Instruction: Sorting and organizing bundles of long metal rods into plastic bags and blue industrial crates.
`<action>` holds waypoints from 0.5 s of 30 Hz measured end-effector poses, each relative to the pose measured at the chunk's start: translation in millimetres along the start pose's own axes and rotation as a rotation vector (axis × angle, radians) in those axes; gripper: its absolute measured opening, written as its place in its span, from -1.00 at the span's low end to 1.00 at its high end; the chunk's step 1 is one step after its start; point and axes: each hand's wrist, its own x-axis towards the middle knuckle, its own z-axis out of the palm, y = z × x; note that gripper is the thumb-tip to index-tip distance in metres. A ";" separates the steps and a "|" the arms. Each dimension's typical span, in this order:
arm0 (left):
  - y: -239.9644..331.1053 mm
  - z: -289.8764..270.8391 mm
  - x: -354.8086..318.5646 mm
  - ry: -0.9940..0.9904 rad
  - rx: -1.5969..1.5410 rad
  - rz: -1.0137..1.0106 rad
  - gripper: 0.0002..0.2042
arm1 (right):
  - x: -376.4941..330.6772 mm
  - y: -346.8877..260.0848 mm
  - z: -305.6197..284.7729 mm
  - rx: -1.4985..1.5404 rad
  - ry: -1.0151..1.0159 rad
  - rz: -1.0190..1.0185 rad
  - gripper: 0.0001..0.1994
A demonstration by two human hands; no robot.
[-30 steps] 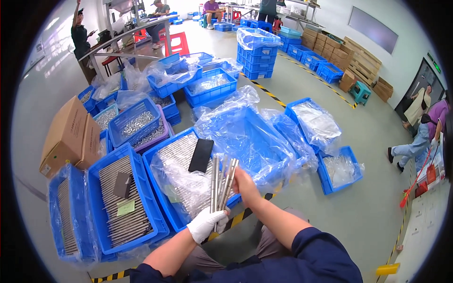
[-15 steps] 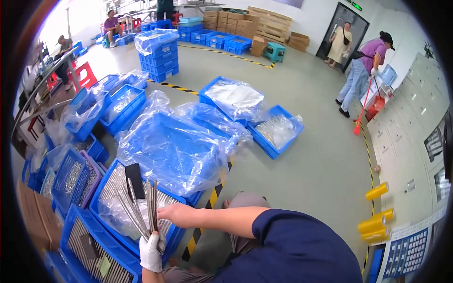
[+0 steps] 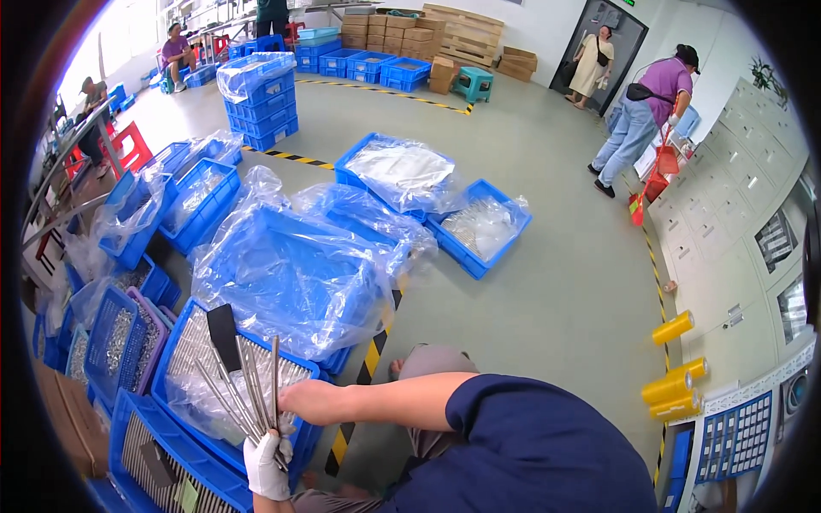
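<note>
My left hand (image 3: 268, 466), in a white glove, is closed around the lower ends of several thin metal rods (image 3: 253, 389). The rods fan out upward from its grip. My right hand (image 3: 310, 400) is beside them, against the rod standing most upright; its fingers are largely hidden, so their grip does not show. Below and behind the bundle is a blue crate (image 3: 162, 376) filled with rows of similar rods, partly covered by clear plastic. A flat black piece (image 3: 223, 337) lies on those rods. Nearer me, another blue crate (image 3: 128, 406) holds more rods and a dark block (image 3: 157, 462).
A large plastic-lined blue crate (image 3: 299, 274) stands just beyond. Baskets of small metal parts (image 3: 120, 342) are at left. Further crates (image 3: 483, 227) and a crate stack (image 3: 261, 107) stand on the floor. A person in purple (image 3: 650, 103) holds a red dustpan near cabinets (image 3: 727, 205) at right.
The rods have spread wider, with one standing apart beside my right hand. My view has shifted slightly right. The person in purple has raised the red cleaning tools.
</note>
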 end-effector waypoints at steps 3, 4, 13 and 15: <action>1.5 -0.6 1.4 0.055 -0.020 0.016 -0.85 | -0.8 10.4 9.7 -0.016 0.073 -0.015 -0.75; 4.6 2.2 -1.0 0.099 -0.020 0.037 -0.86 | -0.5 8.3 8.3 -0.014 0.071 -0.017 -0.75; -0.2 -11.5 3.3 0.077 0.031 0.060 -0.87 | 1.7 15.8 14.2 0.073 0.180 -0.085 -0.68; -0.1 -10.9 4.1 0.071 0.033 0.061 -0.87 | 2.6 20.1 17.2 0.052 0.204 -0.093 -0.63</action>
